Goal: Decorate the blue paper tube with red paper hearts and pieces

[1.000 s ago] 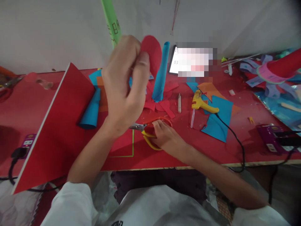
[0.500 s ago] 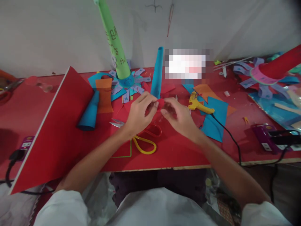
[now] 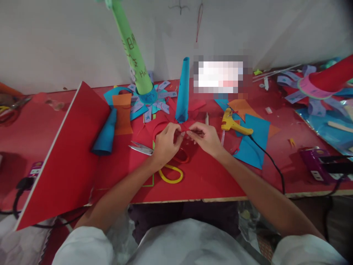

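Both hands meet at the middle of the table, pinching a small piece of red paper (image 3: 185,126). My left hand (image 3: 167,144) holds its left side with thumb and forefinger; my right hand (image 3: 207,139) grips its right side. Just behind them, a blue paper tube (image 3: 183,88) stands upright, its lower end close to my fingertips. Red paper strips (image 3: 160,127) curve out beside my left hand. Scissors with one yellow and one red handle loop (image 3: 171,181) lie partly under my left hand, blades pointing left. Red on red makes the held piece's outline hard to see.
A yellow glue gun (image 3: 234,123) rests right of my hands, over blue paper (image 3: 255,138), its cord running to the front edge. On the left are a leaning red board (image 3: 66,158), a blue cone (image 3: 104,138) and a green paper tower (image 3: 132,51). A purple power strip (image 3: 317,165) sits right.
Both hands have come down slightly toward me with the red paper still between their fingers. More of the scissors' blades and the curved red strips now shows.
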Demonstrator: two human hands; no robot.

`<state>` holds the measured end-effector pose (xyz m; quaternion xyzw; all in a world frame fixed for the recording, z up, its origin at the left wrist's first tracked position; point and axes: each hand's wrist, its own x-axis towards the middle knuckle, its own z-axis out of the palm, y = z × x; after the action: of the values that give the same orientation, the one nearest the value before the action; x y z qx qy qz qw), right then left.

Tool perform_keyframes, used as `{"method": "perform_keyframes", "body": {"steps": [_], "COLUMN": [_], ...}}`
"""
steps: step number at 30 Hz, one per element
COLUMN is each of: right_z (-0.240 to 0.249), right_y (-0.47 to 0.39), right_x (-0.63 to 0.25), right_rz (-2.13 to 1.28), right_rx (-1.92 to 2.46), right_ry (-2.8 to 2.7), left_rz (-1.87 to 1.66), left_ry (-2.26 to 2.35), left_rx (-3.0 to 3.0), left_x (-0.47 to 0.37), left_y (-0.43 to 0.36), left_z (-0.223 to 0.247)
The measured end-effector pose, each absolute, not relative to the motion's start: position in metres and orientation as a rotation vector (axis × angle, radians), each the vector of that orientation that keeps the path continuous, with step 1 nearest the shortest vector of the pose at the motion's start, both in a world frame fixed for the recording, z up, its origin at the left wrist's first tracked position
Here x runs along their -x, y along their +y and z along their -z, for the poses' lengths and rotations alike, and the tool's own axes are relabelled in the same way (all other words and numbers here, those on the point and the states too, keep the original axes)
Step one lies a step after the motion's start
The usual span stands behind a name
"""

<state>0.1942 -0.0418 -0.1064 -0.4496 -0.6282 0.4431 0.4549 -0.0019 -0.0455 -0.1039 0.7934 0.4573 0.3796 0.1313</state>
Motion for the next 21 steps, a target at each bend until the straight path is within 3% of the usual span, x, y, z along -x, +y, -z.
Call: {"method": "perform_keyframes", "body": {"steps": [9, 21], "right_z": [0.105, 0.097], "right_y": [-0.043, -0.039], "right_x": [-0.189, -0.198], "right_rz": [-0.950, -0.997], "right_rx": [1.204, 1.063], "right_ry": [-1.469, -1.742], "left_rz": [-0.855, -0.923], "left_ry": [1.294, 1.079], "left_rx": [-2.476, -2.430], "left_x": [0.002, 0.008], "left_y": [-0.050, -0.051], "left_z": [0.106, 0.105]}}
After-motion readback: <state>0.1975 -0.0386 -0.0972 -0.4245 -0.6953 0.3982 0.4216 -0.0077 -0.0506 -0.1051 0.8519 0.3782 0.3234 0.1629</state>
